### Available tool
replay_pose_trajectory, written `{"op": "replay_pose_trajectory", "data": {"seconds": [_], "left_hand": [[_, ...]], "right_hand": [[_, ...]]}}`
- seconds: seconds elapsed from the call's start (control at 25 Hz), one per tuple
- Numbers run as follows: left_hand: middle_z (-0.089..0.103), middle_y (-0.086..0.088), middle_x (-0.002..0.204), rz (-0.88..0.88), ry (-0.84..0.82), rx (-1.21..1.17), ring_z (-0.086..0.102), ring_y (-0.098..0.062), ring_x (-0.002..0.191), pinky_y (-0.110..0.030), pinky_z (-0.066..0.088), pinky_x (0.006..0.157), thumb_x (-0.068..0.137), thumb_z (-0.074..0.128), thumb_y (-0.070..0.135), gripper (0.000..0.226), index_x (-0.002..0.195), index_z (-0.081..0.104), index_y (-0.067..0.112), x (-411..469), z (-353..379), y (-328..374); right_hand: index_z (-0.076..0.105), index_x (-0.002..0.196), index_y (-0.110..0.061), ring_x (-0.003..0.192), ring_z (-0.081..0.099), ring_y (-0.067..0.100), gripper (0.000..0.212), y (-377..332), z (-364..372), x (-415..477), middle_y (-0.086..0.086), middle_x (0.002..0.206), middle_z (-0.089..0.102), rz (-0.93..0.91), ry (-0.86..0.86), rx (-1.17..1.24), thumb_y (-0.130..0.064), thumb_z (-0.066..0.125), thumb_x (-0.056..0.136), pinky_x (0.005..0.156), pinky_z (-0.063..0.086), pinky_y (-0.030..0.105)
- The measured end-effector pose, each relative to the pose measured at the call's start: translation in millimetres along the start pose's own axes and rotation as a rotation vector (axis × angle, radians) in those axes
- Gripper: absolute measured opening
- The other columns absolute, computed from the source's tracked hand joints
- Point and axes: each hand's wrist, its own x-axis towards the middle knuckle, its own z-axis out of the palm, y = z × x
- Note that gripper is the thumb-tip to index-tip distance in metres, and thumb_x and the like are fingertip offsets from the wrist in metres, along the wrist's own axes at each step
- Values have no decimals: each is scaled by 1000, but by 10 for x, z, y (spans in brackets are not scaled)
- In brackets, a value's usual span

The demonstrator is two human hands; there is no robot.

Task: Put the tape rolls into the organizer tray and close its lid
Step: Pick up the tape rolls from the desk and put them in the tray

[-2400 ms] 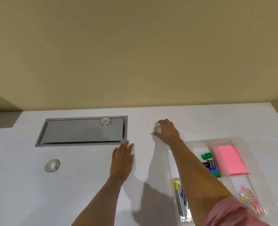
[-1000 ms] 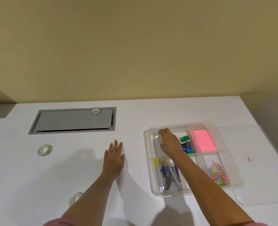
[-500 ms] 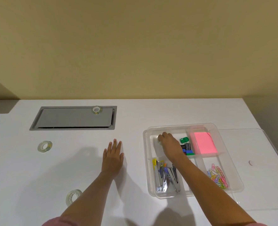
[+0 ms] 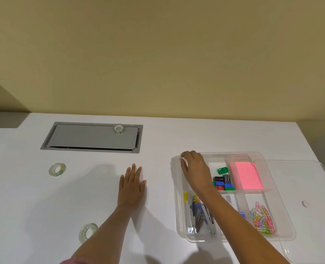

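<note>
The clear organizer tray [image 4: 178, 206] stands at the right of the white table. My right hand [image 4: 195, 171] curls over its far-left compartment, thumb and fingertips pinched on a small pale tape roll that is mostly hidden. My left hand [image 4: 132, 187] lies flat on the table, fingers together, holding nothing. Three clear tape rolls lie loose: a tape roll [image 4: 119, 129] on the grey panel, a tape roll [image 4: 57, 169] at the left, and a near tape roll [image 4: 87, 232] beside my left forearm. The clear lid [image 4: 306, 187] lies flat to the right of the tray.
The tray holds a pink note pad [image 4: 246, 175], binder clips [image 4: 222, 182], staplers [image 4: 197, 216] and coloured paper clips [image 4: 262, 218]. A grey recessed panel [image 4: 91, 137] is set into the table at the back left. A beige wall rises behind the table.
My right hand carried a tape roll from the middle of the table into the tray's far-left compartment and stays there. The left hand has stayed flat. The view shifted left.
</note>
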Motion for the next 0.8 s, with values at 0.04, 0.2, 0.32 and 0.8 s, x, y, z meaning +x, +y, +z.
{"op": "replay_pose_trajectory", "data": {"seconds": [0.04,0.2,0.32,0.8], "left_hand": [[-4,1,163,-2,8,-2,-3,-17,150,-37,2,123,102,25,38,56,152,4,25,21,-11,-35],[-3,-1,163,-18,49,-12,-2,-18,151,-37,3,124,102,24,39,58,153,6,20,187,-79,-189],[0,-7,162,-14,71,7,1,-22,151,-39,4,123,92,-7,55,74,152,6,14,283,-134,-291],[27,-4,158,11,164,9,22,-22,147,-42,17,121,94,18,47,64,150,25,15,1084,-333,-701]], "right_hand": [[68,101,-7,87,64,27,13,-80,10,69,12,94,69,-23,10,27,-13,61,91,62,53,34],[61,117,-11,104,58,25,24,-326,162,440,9,113,65,-30,-144,22,-19,51,97,80,49,32],[55,123,-14,111,53,22,28,-470,376,693,5,122,59,-47,-227,-9,-21,47,98,84,48,31],[41,138,-11,126,45,26,48,-1276,1314,1667,10,140,46,-126,-406,55,-15,56,92,102,44,35]]}}
